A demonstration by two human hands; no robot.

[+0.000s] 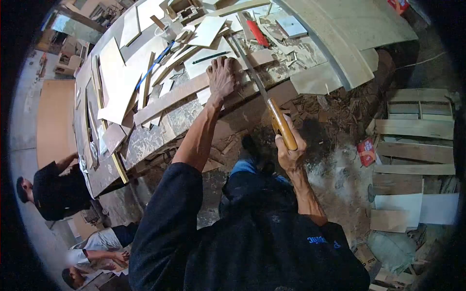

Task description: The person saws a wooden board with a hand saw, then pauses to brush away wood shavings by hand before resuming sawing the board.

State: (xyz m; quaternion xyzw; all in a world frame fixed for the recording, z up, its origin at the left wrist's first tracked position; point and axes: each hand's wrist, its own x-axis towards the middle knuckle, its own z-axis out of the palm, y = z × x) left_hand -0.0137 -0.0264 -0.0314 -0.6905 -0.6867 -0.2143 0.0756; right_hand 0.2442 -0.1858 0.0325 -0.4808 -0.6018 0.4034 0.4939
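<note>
My right hand is closed around the wooden handle of a hand saw. The saw's narrow, dark blade points away from me and crosses a long wooden strip near the strip's right end. My left hand presses on that strip at the bench edge, left of the blade, with its fingers bent over it. A dark pencil-like stick lies just beyond my left fingers. Past the blade, a red-handled tool rests among offcuts.
The workbench carries white panels, thin strips and a blue rod. Long curved boards lie on its right. Stacked wood and a red packet are on the right floor. Two other people are at the left.
</note>
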